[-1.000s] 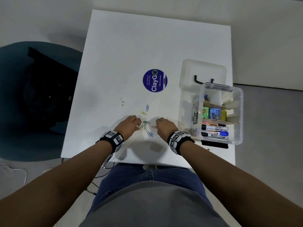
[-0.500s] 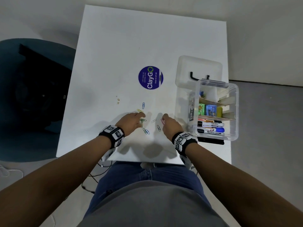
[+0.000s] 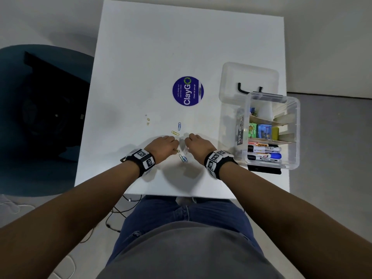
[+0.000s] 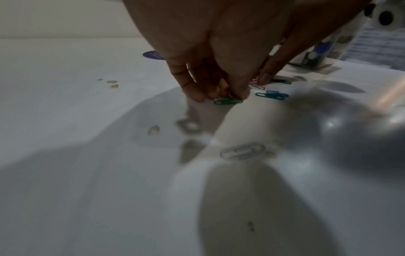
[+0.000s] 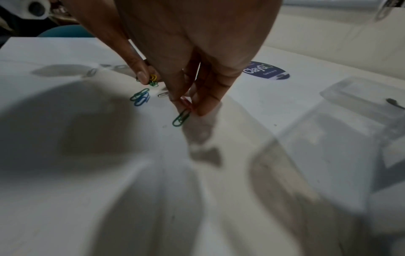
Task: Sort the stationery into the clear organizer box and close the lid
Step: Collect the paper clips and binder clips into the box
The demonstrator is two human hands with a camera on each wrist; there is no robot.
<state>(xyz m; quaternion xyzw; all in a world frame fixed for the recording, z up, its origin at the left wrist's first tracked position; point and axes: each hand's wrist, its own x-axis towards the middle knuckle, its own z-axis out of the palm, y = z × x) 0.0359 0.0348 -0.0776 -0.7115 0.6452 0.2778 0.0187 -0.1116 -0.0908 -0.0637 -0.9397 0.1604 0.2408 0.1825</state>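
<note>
Coloured paper clips lie scattered on the white table [image 3: 141,57]. My left hand [image 3: 174,147] pinches a green and a yellow clip [image 4: 228,100] against the tabletop. Close beside it, my right hand [image 3: 188,140] pinches a pink clip [image 5: 186,103], with a green clip [image 5: 181,118] hanging at its fingertips. A blue and green pair [image 3: 183,158] lies between my wrists. A blue clip [image 3: 179,126] and a yellow clip [image 3: 175,133] lie just beyond my fingers. The clear organizer box [image 3: 292,158] stands at the right with its lid [image 3: 249,77] open behind it.
Markers [image 3: 263,152] and small coloured items [image 3: 261,131] fill the box's compartments. A round blue ClayGo sticker [image 3: 188,91] sits mid-table. Small stains [image 3: 148,119] mark the table left of the clips. A dark teal chair [image 3: 40,117] stands off the table's left edge.
My right hand has slid left towards the left hand, and the clips between them are drawn closer together. The left hand has barely moved.
</note>
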